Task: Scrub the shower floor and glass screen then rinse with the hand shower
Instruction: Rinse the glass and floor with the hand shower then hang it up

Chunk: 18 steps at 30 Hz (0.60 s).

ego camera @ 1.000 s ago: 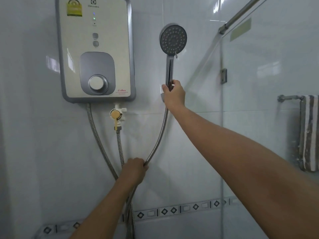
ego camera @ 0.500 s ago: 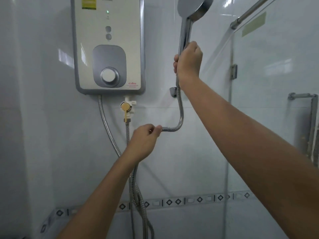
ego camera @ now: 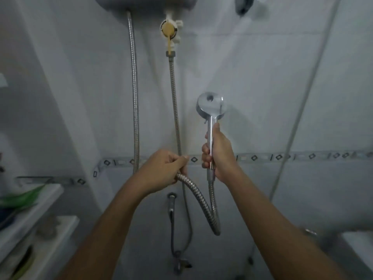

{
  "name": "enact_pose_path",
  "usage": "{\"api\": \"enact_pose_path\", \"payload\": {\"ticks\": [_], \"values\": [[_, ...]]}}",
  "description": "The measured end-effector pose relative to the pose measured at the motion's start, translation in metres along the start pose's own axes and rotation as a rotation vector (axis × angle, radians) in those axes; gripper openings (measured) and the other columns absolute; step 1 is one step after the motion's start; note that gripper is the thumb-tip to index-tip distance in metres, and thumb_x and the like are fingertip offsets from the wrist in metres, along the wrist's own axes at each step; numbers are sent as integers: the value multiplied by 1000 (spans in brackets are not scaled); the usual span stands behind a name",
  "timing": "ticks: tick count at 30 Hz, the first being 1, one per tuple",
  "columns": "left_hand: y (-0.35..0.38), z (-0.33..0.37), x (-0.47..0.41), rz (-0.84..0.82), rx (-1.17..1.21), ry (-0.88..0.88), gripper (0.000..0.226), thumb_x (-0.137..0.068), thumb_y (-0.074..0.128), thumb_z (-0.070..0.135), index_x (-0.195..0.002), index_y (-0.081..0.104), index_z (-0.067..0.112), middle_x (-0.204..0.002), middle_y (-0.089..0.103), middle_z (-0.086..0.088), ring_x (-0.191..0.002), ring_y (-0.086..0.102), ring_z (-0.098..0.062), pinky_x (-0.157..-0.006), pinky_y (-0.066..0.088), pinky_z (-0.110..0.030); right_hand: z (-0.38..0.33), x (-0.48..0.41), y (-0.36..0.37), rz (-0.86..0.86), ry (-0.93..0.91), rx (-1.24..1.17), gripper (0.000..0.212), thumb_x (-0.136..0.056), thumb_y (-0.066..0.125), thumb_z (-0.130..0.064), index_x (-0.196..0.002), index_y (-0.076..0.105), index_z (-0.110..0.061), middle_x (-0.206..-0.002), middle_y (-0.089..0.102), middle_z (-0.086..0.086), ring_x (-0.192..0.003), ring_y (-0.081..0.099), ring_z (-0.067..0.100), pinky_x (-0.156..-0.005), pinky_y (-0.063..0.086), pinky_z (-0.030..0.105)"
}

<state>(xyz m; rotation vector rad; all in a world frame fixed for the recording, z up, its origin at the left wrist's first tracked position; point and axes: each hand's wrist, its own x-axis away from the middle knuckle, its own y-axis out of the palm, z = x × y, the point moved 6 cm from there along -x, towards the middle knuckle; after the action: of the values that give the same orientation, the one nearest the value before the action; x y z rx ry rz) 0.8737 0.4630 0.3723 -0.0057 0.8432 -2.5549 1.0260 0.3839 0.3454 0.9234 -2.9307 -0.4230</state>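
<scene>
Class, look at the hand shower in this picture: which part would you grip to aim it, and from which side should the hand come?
Grip the hand shower by its straight chrome handle, below the round head, as the right hand does. Come from the side, fingers wrapping around. The handle is slim and upright; the head is too wide. The left hand steadies the hose.

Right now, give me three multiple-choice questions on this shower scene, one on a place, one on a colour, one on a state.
1. Where is the chrome hand shower?
A. in the wall holder
B. in the right hand
C. on the floor

2. What colour is the round valve knob under the heater?
A. yellow
B. red
C. blue

3. What is the left hand doing?
A. hanging free
B. turning the knob
C. gripping the ribbed metal hose

Answers: 1 B, the right hand wraps its handle; 2 A, it shows yellow; 3 C, fingers close on it.
</scene>
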Motion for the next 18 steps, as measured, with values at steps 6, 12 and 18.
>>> {"api": "enact_pose_path", "payload": {"ticks": [6, 12, 18], "values": [[59, -136, -6, -8, -119, -253, 42, -100, 50, 21, -65, 65, 6, -36, 48, 7, -29, 40, 1, -37, 29, -16, 127, 28, -29, 117, 90, 12, 55, -91, 38, -73, -86, 48, -19, -54, 37, 3, -40, 30, 14, -44, 29, 23], [113, -255, -16, 90, -128, -499, 45, -101, 52, 36, -65, 56, 10, -59, 56, -6, -50, 55, -19, -47, 41, -26, 197, 46, -62, 189, 130, 79, 56, -85, 39, -72, -79, 46, -17, -52, 37, 2, -40, 31, 15, -41, 29, 25], [145, -323, -34, 130, -177, -642, 59, -98, 50, 57, -79, 59, 2, -80, 63, -14, -73, 62, -28, -62, 42, -29, 233, 49, -90, 286, 219, 64, 52, -96, 35, -65, -79, 45, -17, -50, 33, 3, -40, 28, 14, -42, 29, 24]]}}
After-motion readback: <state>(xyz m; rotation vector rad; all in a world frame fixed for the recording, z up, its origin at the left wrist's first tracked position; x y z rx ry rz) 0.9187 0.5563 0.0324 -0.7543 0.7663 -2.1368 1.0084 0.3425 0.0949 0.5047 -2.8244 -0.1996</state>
